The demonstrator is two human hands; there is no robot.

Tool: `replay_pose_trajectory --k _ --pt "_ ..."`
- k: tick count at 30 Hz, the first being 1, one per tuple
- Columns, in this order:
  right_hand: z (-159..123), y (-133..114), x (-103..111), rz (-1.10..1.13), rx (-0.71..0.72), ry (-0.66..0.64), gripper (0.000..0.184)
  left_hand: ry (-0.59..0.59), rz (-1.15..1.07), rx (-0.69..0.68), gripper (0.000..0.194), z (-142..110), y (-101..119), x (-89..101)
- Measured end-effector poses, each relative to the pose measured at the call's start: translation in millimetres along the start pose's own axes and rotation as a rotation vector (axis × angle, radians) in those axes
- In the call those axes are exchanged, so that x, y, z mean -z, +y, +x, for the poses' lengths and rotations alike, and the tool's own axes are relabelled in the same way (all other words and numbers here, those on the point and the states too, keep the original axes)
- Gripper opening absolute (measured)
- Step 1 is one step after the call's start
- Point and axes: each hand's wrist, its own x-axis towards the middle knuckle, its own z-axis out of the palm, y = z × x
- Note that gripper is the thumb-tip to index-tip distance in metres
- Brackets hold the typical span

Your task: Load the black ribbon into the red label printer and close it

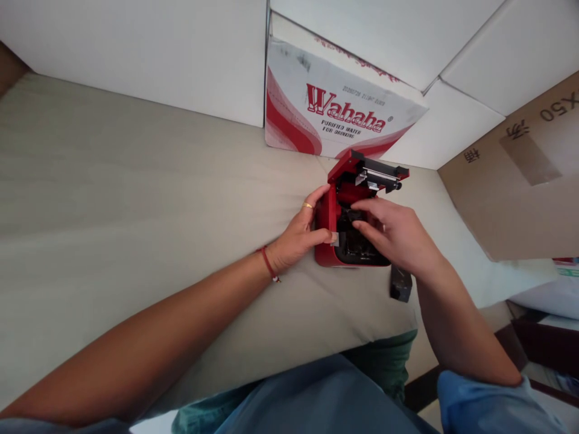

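A red and black box-shaped device (326, 256), which looks like a small label printer, sits on the pale cloth surface with its hinged lid (375, 172) raised. My left hand (304, 230) grips its left side, fingers behind and thumb on the near rim beside a small grey tab (335, 239). My right hand (393, 232) reaches into the dark inner bay from the right, thumb and forefinger bent close together in a pinch. Whatever lies between those fingertips is too dark to make out. A small black block (400, 283) lies just right of the device, below my right wrist.
Behind the device stands a white and red Wahaha water carton (346, 102) against white panels (136, 54). A large brown cardboard box (520, 175) is at the right. The pale cloth surface (136, 199) stretches left.
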Motion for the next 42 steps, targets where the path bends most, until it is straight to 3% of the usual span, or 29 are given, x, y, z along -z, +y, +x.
replay_pose_trajectory --k 4,6,9,12,14,17,20,23,27,31,37,42 --pt "-44 -7 5 0.089 0.223 0.109 0.018 -0.013 0.012 -0.015 0.103 -1 -1 0.3" --pt "-58 -9 6 0.098 0.266 0.135 0.017 -0.011 0.013 -0.008 0.103 -2 1 -0.1" --pt "-65 -9 5 0.121 0.201 0.148 0.015 0.005 0.005 0.012 0.102 -3 5 -1.1" --pt "-57 -9 0 0.125 -0.018 0.182 0.02 0.014 -0.003 0.031 0.103 -3 7 -1.3" --pt "-47 -11 -4 0.051 -0.117 0.256 0.036 0.012 -0.001 0.028 0.103 -3 7 -0.7" --pt "-28 -13 -5 -0.179 -0.077 0.303 0.08 -0.003 0.028 0.0 0.1 -3 6 0.6" --pt "-11 -8 1 -0.341 -0.042 0.217 0.112 -0.023 0.065 -0.026 0.098 -4 4 1.8" --pt "0 3 10 -0.363 -0.021 0.105 0.124 -0.026 0.069 -0.031 0.099 -4 4 2.6" --pt "-3 11 20 -0.302 0.014 0.002 0.116 -0.027 0.047 -0.001 0.1 -4 6 1.7" --pt "-21 4 24 -0.316 0.032 -0.002 0.109 -0.022 0.052 -0.002 0.1 -3 7 1.0" --pt "-50 -6 20 -0.317 0.101 0.04 0.112 -0.002 0.114 -0.02 0.111 -5 -5 7.8" --pt "-68 -10 7 -0.301 0.121 0.028 0.096 -0.009 0.097 -0.023 0.111 -9 -9 10.3"
